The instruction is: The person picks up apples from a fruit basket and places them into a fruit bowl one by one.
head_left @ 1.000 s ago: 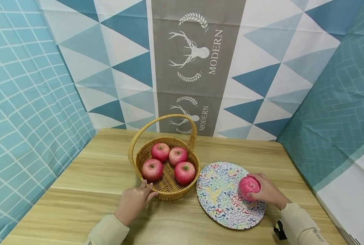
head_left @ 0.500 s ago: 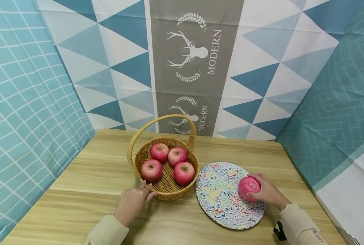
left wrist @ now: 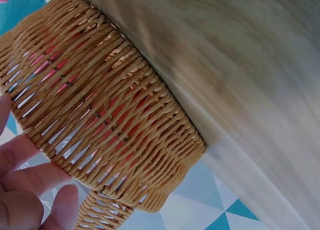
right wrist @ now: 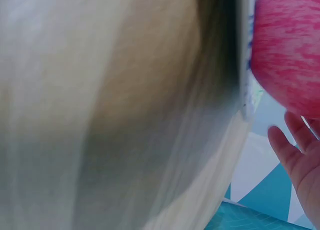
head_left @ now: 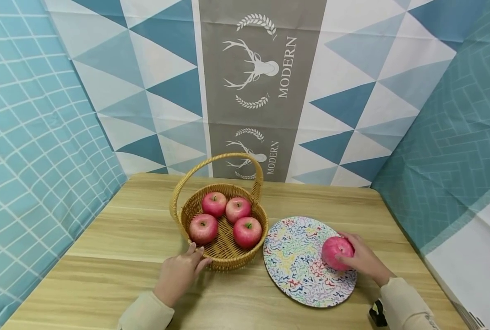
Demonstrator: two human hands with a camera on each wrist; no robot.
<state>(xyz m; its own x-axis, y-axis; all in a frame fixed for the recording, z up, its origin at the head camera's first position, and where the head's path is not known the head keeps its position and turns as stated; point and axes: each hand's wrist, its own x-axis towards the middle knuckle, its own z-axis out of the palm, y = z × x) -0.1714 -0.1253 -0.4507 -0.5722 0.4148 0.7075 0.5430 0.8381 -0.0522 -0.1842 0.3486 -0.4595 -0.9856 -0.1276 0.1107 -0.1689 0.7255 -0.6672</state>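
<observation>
A round wicker basket (head_left: pixel 224 262) with a tall arched handle stands on the table, tilted nowhere visibly. Several red apples (head_left: pixel 204 228) lie inside it. My left hand (head_left: pixel 181 275) holds its near-left rim, fingertips over the edge and thumb at the outer side; the left wrist view shows the fingers (left wrist: pixel 35 177) at the woven rim. To the right, a round board (head_left: pixel 288 263) with a colourful squiggle pattern lies flat. On its right part sits one apple (head_left: pixel 336 253), which my right hand (head_left: pixel 363 259) grips from the right, thumb in front. Its other fingers are partly hidden behind the apple.
The wooden table (head_left: pixel 117 261) runs back to a hanging with triangles and deer prints (head_left: pixel 263 68). Blue tiled-pattern cloth (head_left: pixel 43 123) bounds the left, and a teal cloth (head_left: pixel 455 151) the right. A small black object (head_left: pixel 378 314) is by the right sleeve.
The right hand and its apple have shifted very slightly to the right on the board. The left hand stays at the basket rim. The head view has moved a little.
</observation>
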